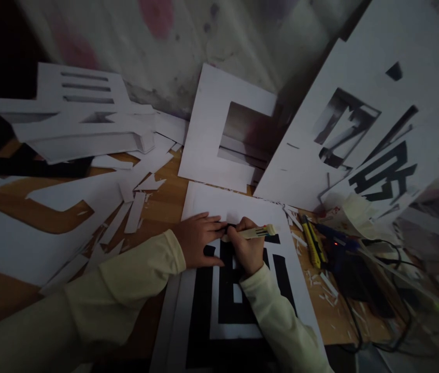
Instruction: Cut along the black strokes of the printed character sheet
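Observation:
My right hand (248,248) is closed around a thick pale pen (256,232) with several coloured sliders near its end. The pen's tip points left and down at a black cut-out shape (238,315), though the tip itself is hidden by my fingers. That black shape lies flat on a white board (300,290) in front of me. My left hand (200,241) rests flat, fingers spread, at the upper left of the black shape, with its fingertips close to the pen.
White foam-board pieces (211,98) with cut openings lean at the back. A folded white structure (87,122) stands back left, beside scattered offcuts (136,212). On the right lie a yellow utility knife (313,241), a dark blue glue gun (336,238) and cables.

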Demonstrator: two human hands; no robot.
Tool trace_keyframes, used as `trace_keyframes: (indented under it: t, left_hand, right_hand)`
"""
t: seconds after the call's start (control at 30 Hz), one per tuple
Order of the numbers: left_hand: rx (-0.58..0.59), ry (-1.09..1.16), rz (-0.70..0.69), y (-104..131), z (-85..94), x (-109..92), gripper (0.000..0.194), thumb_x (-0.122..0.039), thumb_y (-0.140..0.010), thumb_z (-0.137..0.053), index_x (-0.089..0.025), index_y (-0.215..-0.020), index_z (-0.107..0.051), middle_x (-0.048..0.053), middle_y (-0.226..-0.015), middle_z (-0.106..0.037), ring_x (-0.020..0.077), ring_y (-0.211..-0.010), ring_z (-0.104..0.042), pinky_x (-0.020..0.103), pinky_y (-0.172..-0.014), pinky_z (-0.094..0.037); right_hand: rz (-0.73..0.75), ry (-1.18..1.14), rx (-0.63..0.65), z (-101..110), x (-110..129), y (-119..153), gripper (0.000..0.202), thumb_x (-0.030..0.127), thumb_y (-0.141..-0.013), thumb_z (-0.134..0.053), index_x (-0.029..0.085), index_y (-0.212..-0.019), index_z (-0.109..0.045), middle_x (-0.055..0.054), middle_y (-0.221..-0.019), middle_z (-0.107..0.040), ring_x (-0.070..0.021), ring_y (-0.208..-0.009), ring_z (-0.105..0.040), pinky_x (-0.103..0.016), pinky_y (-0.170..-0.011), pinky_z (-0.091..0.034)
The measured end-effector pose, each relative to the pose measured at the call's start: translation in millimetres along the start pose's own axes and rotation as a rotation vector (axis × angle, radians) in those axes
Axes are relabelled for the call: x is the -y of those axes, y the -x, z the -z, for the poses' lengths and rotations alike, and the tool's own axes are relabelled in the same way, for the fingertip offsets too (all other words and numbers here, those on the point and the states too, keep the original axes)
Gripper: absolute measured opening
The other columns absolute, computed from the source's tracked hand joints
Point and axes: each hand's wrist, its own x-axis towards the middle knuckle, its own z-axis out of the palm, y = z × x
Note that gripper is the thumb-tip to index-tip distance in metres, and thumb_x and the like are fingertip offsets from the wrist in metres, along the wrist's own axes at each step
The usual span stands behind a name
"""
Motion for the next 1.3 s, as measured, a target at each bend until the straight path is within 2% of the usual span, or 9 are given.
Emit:
trace_keyframes:
  t: [0.23, 0.47, 0.63, 0.8, 0.97, 1.3]
  left_hand:
    - [-0.013, -0.019, -0.02, -0.3, -0.7, 0.7, 0.073, -0.062, -0.069, -0.067, -0.014, -0.124, -0.057, 0.012, -0.133, -0.055, 0.0289, -0.127, -0.048, 0.049, -0.109, -0.033]
    - [-0.014, -0.025, -0.021, -0.2, 0.5, 0.8, 0.074, -0.063, -0.069, -0.067, -0.014, -0.124, -0.056, 0.014, -0.13, -0.058, 0.0294, -0.127, -0.048, 0.049, -0.109, -0.033]
    - [-0.019, -0.033, -0.039, 1.2, 4.3, -1.4, 0.068, -0.06, -0.074, -0.065, -0.015, -0.124, -0.056, 0.013, -0.134, -0.055, 0.0274, -0.129, -0.046, 0.048, -0.11, -0.032]
    - [-0.037, -0.033, -0.048, 1.2, -0.8, 1.6, 0.07, -0.061, -0.071, -0.066, -0.014, -0.122, -0.057, 0.013, -0.132, -0.056, 0.0291, -0.126, -0.048, 0.05, -0.108, -0.033]
    - [-0.058, -0.043, -0.057, 2.3, -5.5, 4.8, 0.069, -0.062, -0.073, -0.064, -0.015, -0.122, -0.058, 0.013, -0.133, -0.056, 0.0281, -0.127, -0.047, 0.048, -0.108, -0.033]
    - [-0.023, -0.04, -0.048, 0.8, -1.7, 2.7, 0.07, -0.063, -0.075, -0.061, -0.013, -0.124, -0.056, 0.014, -0.132, -0.056, 0.0284, -0.128, -0.046, 0.049, -0.108, -0.032]
  right_hand:
    - [0.0, -0.04, 0.009, 0.1, -4.3, 0.4, 0.024, 0.019, -0.06, -0.056, 0.023, -0.05, -0.036, 0.009, -0.044, -0.038, -0.0077, -0.042, -0.034, -0.022, -0.041, -0.029]
    - [-0.015, -0.041, 0.035, 1.7, -6.4, -0.3, 0.027, 0.024, -0.064, -0.061, 0.022, -0.05, -0.038, 0.009, -0.044, -0.04, -0.0078, -0.043, -0.036, -0.022, -0.043, -0.03]
    - [0.007, -0.017, 0.031, 1.0, -3.9, 0.5, 0.025, 0.021, -0.062, -0.059, 0.023, -0.05, -0.037, 0.009, -0.045, -0.038, -0.0076, -0.042, -0.035, -0.022, -0.043, -0.03]
    - [-0.026, -0.03, 0.023, 0.6, -3.1, 0.8, 0.023, 0.019, -0.06, -0.056, 0.023, -0.05, -0.035, 0.009, -0.045, -0.039, -0.0081, -0.042, -0.035, -0.022, -0.042, -0.03]
    - [0.018, -0.027, 0.021, 1.8, -5.5, 0.0, 0.023, 0.018, -0.06, -0.055, 0.023, -0.051, -0.034, 0.009, -0.045, -0.036, -0.0075, -0.043, -0.032, -0.022, -0.042, -0.028]
    - [0.025, -0.011, 0.042, 2.4, -3.7, 0.2, 0.026, 0.022, -0.065, -0.059, 0.022, -0.051, -0.037, 0.009, -0.045, -0.038, -0.0077, -0.042, -0.035, -0.022, -0.043, -0.028]
